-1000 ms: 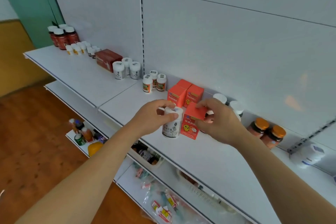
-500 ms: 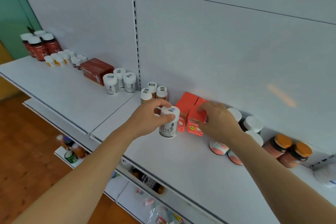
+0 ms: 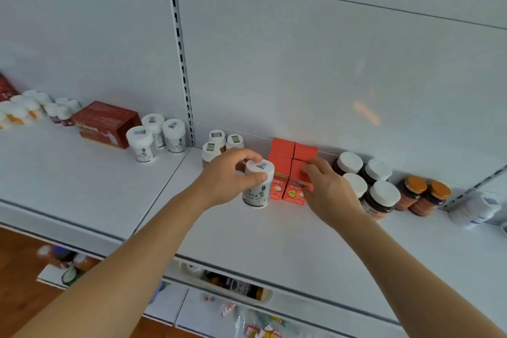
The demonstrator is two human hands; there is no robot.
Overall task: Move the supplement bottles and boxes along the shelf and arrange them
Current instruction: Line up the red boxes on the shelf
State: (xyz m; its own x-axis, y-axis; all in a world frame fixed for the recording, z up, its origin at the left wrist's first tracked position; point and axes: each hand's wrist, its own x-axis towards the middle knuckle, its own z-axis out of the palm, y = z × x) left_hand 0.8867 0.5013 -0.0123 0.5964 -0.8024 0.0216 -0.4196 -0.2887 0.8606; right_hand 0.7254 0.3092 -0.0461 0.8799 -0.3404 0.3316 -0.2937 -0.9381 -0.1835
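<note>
My left hand [image 3: 227,175] grips a white supplement bottle [image 3: 256,189] by its cap and side; the bottle stands upright on the white shelf [image 3: 82,186]. Just right of it are several orange boxes in two rows against the back wall. My right hand [image 3: 329,195] pinches the front right orange box [image 3: 295,189], with fingertips on its top; the box stands on the shelf beside the front left orange box [image 3: 277,175]. Part of that box's right side is hidden by my hand.
Dark jars with white lids [image 3: 380,170] and two orange-lidded jars [image 3: 425,195] stand to the right. A white bottle [image 3: 474,208] lies further right. Small white bottles [image 3: 216,140], three larger white bottles [image 3: 153,132] and a dark red box [image 3: 107,123] stand to the left. Lower shelves hold more goods.
My right hand carried the orange box back and set it on the shelf in front of the rear boxes. My left hand brought the white bottle up against the boxes.
</note>
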